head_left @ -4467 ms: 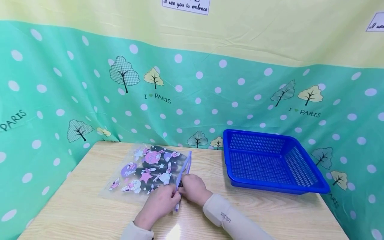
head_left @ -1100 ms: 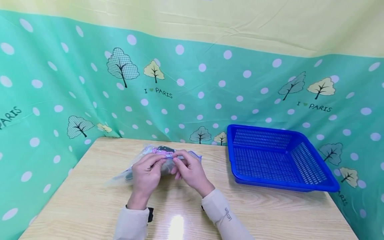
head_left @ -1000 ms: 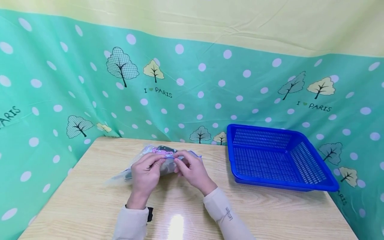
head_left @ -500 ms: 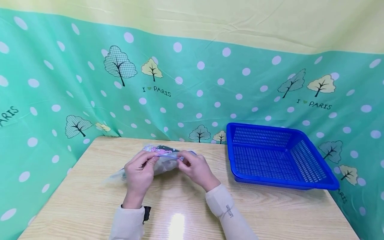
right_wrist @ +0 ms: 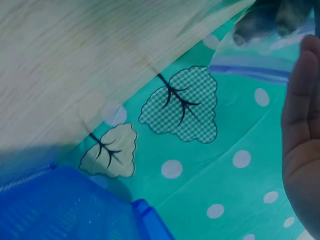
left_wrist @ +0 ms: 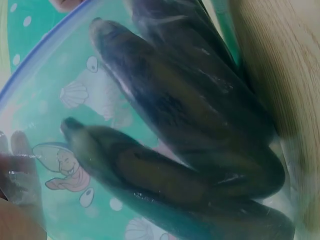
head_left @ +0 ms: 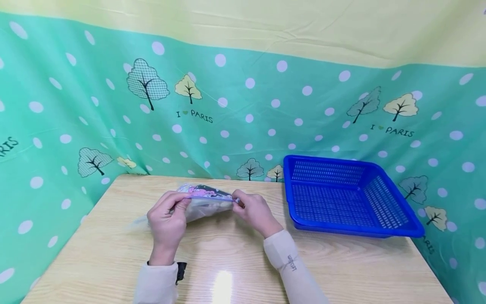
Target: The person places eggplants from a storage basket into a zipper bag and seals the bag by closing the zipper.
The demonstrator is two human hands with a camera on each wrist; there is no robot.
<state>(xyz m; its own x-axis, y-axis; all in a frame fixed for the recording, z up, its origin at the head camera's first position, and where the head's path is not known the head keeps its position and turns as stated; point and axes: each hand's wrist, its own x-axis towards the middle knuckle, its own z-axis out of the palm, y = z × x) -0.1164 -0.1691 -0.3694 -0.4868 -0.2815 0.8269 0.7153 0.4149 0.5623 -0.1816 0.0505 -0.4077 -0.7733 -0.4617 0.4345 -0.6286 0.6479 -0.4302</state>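
A clear zip bag [head_left: 209,207] printed with pink and purple cartoon figures lies toward the back left of the table, its purple zip edge lifted toward me. Inside it the left wrist view shows several long, dark vegetables [left_wrist: 160,105] that look like eggplants. My left hand [head_left: 167,217] pinches the left part of the zip edge between thumb and fingers. At the right end of that edge, my right hand [head_left: 256,211] pinches it too. Between the hands the zip edge [head_left: 210,198] runs taut and nearly straight.
A blue perforated plastic basket [head_left: 343,196] stands on the right of the wooden table [head_left: 228,261], with nothing in it. Behind the table hangs a green and yellow curtain [head_left: 243,105] with printed trees and dots.
At first the bag lay flat with its zip edge to the right; it has since turned toward me. Over the last second my hands have moved apart along the zip edge.
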